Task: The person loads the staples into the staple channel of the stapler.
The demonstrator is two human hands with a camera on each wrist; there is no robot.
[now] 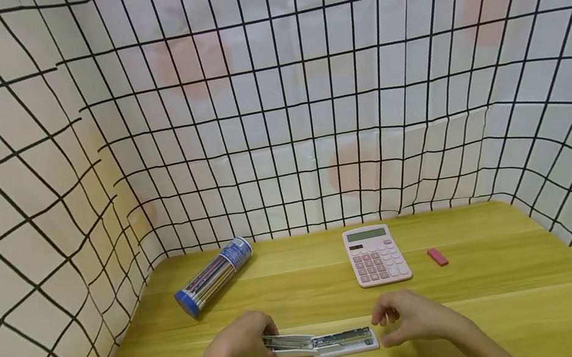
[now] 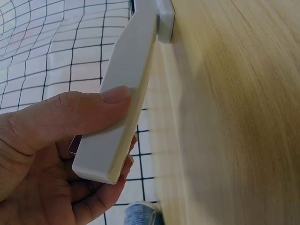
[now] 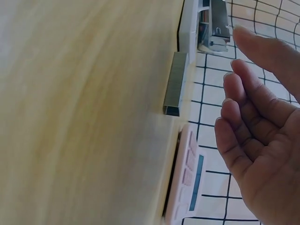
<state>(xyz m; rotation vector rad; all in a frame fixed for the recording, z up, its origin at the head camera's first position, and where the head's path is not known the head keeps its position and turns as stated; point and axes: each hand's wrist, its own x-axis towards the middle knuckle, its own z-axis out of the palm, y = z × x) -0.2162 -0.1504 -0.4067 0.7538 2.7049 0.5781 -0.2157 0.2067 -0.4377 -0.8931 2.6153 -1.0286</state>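
A white stapler (image 1: 347, 351) lies unfolded near the front of the table, its metal channel facing up. The left hand (image 1: 243, 339) grips the raised left arm of the stapler (image 2: 119, 84), with the thumb (image 2: 75, 112) on the white outer face. Just off the stapler's right end, the right hand (image 1: 417, 316) holds nothing; its fingers are loosely bent and the thumb stands apart. In the right wrist view, a grey strip of staples (image 3: 176, 84) lies on the table beside the stapler's end (image 3: 188, 33). I cannot make that strip out in the head view.
Behind the left hand lies a clear tube of pencils (image 1: 214, 277) with a blue end. A pink calculator (image 1: 377, 255) is behind the right hand, with a small red block (image 1: 438, 257) to its right. Grid-patterned cloth (image 1: 276, 112) stands around the back and sides.
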